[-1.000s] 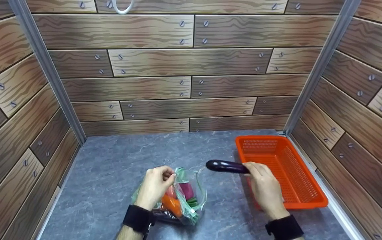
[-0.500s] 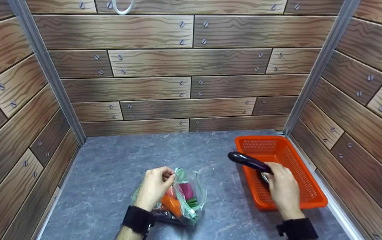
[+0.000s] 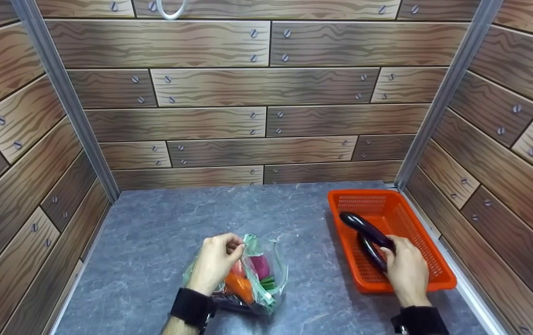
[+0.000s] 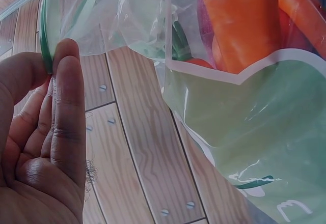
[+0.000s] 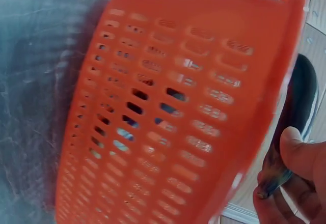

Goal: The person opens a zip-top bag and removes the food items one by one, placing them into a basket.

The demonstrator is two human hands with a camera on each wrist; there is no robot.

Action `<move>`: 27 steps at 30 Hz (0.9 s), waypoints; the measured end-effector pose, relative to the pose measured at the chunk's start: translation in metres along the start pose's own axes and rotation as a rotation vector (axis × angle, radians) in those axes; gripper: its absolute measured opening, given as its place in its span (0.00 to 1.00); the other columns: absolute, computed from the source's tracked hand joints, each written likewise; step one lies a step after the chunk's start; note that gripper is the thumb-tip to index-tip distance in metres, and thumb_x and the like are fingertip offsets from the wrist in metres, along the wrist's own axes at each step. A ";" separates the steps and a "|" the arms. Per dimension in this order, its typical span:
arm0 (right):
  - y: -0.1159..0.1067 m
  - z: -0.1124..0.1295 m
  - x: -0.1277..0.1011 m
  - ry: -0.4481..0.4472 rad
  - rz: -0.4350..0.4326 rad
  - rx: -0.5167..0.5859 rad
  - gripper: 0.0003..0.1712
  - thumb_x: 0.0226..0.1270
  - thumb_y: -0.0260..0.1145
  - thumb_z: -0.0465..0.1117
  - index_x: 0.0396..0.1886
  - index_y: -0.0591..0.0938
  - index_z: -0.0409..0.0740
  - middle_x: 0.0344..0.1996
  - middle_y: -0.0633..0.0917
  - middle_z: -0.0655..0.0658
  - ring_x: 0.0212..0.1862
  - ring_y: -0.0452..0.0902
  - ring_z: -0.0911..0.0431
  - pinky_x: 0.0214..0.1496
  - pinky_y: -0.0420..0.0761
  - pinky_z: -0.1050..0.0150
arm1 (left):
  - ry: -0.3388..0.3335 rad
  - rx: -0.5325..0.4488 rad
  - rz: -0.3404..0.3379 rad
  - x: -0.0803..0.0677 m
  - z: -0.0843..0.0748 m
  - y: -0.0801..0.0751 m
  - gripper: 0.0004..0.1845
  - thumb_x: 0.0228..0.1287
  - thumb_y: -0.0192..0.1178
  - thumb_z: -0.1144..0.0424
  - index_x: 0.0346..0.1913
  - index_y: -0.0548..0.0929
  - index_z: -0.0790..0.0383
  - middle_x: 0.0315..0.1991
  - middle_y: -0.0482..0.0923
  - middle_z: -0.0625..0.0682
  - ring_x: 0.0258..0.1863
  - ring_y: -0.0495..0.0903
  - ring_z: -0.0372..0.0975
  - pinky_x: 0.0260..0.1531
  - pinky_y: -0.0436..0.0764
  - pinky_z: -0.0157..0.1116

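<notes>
- From the head camera, the person's right hand (image 3: 406,272) is over the orange basket (image 3: 427,232) at about four o'clock on the grey tabletop (image 3: 164,228), fingers wrapped round the stem end of a dark purple aubergine (image 3: 364,225).
- The aubergine points away toward eleven o'clock and sits inside the basket's walls; a dark shape just under it could be its shadow or a second one, I cannot tell which.
- The left hand (image 3: 214,261) is at six o'clock on the table, fingers pinching the top edge of a clear plastic bag (image 3: 266,274) with green print.
- Inside the bag I see an orange carrot (image 3: 239,286), something pink-red (image 3: 261,265) and a bit of green.
- From the left wrist camera, the left hand (image 4: 43,142) fills the lower left, a fingertip and thumb nipping the bag's green rim (image 4: 46,35).
- The bag (image 4: 244,132) hangs at three o'clock of the hand, carrots (image 4: 234,25) pressed against the film near the top.
- From the right wrist camera, the basket's perforated side wall (image 5: 168,112) fills most of the view, blurred.
- At four o'clock the right hand (image 5: 295,183) grips the aubergine (image 5: 300,102) by its stem end, the dark body rising beside the basket's rim.
</notes>
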State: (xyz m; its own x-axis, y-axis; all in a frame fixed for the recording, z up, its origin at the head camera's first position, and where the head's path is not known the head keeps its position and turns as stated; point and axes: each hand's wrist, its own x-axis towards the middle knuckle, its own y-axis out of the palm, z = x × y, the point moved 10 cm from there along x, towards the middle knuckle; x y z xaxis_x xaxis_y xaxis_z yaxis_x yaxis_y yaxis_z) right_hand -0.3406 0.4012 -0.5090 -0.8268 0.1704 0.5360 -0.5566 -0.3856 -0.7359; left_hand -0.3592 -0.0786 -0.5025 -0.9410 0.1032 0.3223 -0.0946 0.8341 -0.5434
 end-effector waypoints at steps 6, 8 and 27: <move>0.011 -0.013 -0.004 0.092 0.058 -0.022 0.22 0.79 0.79 0.35 0.66 0.89 0.31 0.58 0.93 0.26 0.58 0.90 0.22 0.57 0.87 0.22 | -0.005 0.008 -0.009 -0.001 0.002 -0.001 0.03 0.77 0.77 0.66 0.42 0.96 0.62 0.36 0.96 0.50 0.37 0.91 0.36 0.40 0.92 0.31; 0.015 -0.016 -0.005 0.109 0.077 -0.031 0.22 0.79 0.79 0.35 0.66 0.89 0.30 0.57 0.93 0.25 0.57 0.90 0.22 0.57 0.87 0.22 | -0.004 0.009 -0.014 -0.001 0.002 -0.001 0.03 0.77 0.77 0.66 0.42 0.96 0.62 0.36 0.96 0.50 0.37 0.91 0.36 0.40 0.92 0.30; 0.048 -0.043 -0.007 0.248 0.366 -0.096 0.21 0.85 0.75 0.41 0.64 0.89 0.28 0.56 0.93 0.21 0.54 0.91 0.21 0.54 0.90 0.25 | -0.010 0.016 -0.021 -0.002 0.004 -0.002 0.04 0.77 0.78 0.64 0.42 0.96 0.61 0.36 0.96 0.50 0.37 0.91 0.36 0.39 0.93 0.31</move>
State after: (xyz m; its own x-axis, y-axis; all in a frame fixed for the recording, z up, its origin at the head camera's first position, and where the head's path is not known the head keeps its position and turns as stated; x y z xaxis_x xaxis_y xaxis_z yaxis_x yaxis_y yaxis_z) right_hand -0.3647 0.4203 -0.5655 -0.9586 0.2550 0.1266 -0.2190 -0.3768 -0.9000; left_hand -0.3582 -0.0823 -0.5052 -0.9418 0.0802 0.3265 -0.1197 0.8274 -0.5487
